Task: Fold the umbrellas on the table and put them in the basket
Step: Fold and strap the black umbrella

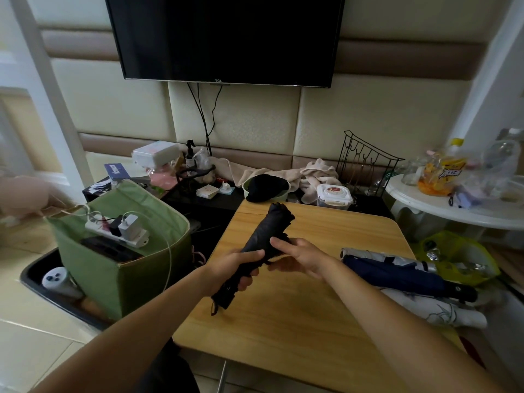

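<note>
A black folded umbrella (265,231) is held tilted above the wooden table (300,319), its tip pointing away from me. My left hand (241,269) grips its lower part near the handle. My right hand (297,258) wraps around its middle from the right. At the table's right edge lie a navy umbrella (397,275), a grey-white one (377,258) behind it and a white patterned one (436,310) in front. The green fabric basket (96,268) stands on the floor to the left; a power strip and dark items lie in it.
A black tray (37,273) holds the basket and a white controller (56,279). Behind the table a low dark shelf carries boxes, a towel, a green bowl with black cloth (265,188) and a wire rack (365,163). A white round table (453,211) with bottles stands at right.
</note>
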Demonstrator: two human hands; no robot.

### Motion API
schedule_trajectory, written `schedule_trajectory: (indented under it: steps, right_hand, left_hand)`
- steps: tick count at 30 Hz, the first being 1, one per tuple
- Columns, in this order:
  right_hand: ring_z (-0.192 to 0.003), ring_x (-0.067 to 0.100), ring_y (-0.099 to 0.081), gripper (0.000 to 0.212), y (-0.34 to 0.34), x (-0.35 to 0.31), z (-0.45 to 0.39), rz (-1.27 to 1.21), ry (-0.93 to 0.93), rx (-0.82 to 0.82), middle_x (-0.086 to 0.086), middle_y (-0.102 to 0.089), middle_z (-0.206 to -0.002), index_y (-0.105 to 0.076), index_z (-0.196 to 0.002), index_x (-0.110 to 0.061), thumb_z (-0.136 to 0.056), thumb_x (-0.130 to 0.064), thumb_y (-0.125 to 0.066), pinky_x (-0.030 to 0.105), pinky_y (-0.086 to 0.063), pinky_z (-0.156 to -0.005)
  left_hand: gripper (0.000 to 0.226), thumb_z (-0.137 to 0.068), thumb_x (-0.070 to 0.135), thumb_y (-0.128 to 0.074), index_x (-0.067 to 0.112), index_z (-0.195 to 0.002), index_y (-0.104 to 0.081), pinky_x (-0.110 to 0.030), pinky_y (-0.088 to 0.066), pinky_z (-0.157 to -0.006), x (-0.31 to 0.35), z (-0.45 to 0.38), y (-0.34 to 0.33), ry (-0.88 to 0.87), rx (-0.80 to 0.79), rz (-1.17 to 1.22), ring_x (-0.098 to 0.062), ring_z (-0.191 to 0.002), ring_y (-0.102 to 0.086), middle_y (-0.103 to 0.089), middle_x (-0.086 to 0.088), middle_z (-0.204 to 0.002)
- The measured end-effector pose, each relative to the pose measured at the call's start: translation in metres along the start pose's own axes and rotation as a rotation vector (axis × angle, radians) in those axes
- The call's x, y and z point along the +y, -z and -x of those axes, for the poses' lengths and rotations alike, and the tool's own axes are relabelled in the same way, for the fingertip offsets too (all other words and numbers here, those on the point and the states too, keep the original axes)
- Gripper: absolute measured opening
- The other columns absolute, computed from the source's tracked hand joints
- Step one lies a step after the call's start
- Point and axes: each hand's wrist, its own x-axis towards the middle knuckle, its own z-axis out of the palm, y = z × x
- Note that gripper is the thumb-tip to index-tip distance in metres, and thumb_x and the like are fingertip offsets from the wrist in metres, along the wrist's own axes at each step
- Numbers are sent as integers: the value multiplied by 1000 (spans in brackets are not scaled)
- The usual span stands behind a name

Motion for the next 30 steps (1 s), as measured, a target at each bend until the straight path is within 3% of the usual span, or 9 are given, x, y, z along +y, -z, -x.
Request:
schedule_trajectory:
  steps: [3,6,12,15,17,20,25,27,30]
  right_hand:
    - [-92,18,-69,70,-4,6,-4,21,111,86,8,-70,-114,-62,-124,-7,-78,-57,-78,41,-58,-96]
    - [-123,14,-60,81,-4,8,-10,-12,271,192,-5,-62,-135,-52,-134,-28,-69,-65,-84,33,-49,-100]
    - [-141,32,-50,94,-13,6,-4,-389,115,-218,12,-63,-144,-61,-139,-14,-71,-79,-73,49,-33,-121]
    - [-129,36,-60,96,-17,6,-5,-342,17,-196,16,-65,-138,-62,-140,-10,-87,-87,-40,54,-44,-112]
    - [-94,29,-71,100,-17,4,-5,-272,-9,-92,17,-73,-115,-68,-129,-7,-87,-90,-32,44,-55,-85]
    - [-53,19,-51,99,-11,8,-8,-199,-69,0,13,-65,-77,-74,-106,1,-95,-82,-20,33,-42,-61]
    - [-57,11,-44,31,-3,12,-5,173,20,111,-7,-48,-57,-73,-93,-9,-103,-36,-61,25,-44,-59]
    - [-55,11,-45,29,-4,7,-2,215,20,91,-6,-48,-56,-70,-86,-12,-104,-34,-61,24,-46,-60]
    - [-49,10,-43,31,-9,-6,0,272,35,50,-7,-48,-54,-68,-83,-14,-105,-34,-59,26,-49,-62]
  left_hand:
    - [37,-94,44,-67,12,-102,-51,-21,-33,-48,0,1,5,33,-112,58,-11,-53,-37,-46,2,-74]
    - [37,-91,44,-69,13,-99,-51,-19,-32,-46,0,2,13,87,-212,118,-9,-51,-37,-43,2,-74]
    - [28,-99,40,-60,12,-97,-54,-18,-34,-44,0,4,11,140,-460,239,-7,-47,-41,-44,3,-71]
    - [31,-99,42,-62,12,-100,-54,-18,-33,-44,1,3,8,118,-348,212,-7,-48,-40,-44,2,-73]
    - [33,-96,43,-64,12,-103,-53,-18,-33,-45,0,1,9,109,-249,204,-8,-49,-39,-45,2,-74]
    - [34,-94,42,-67,13,-101,-51,-19,-34,-46,0,0,13,98,-79,211,-10,-52,-38,-47,2,-74]
    - [33,-96,39,-66,8,-104,-57,-22,-38,-45,3,-1,21,108,249,168,-12,-51,-44,-54,0,-70]
    - [37,-96,35,-68,4,-114,-59,-25,-40,-45,1,-4,23,88,374,56,-13,-50,-48,-57,-4,-71]
    - [35,-96,30,-68,19,-125,-53,-28,-43,-44,-4,-8,21,12,499,-244,-16,-48,-52,-62,-11,-79]
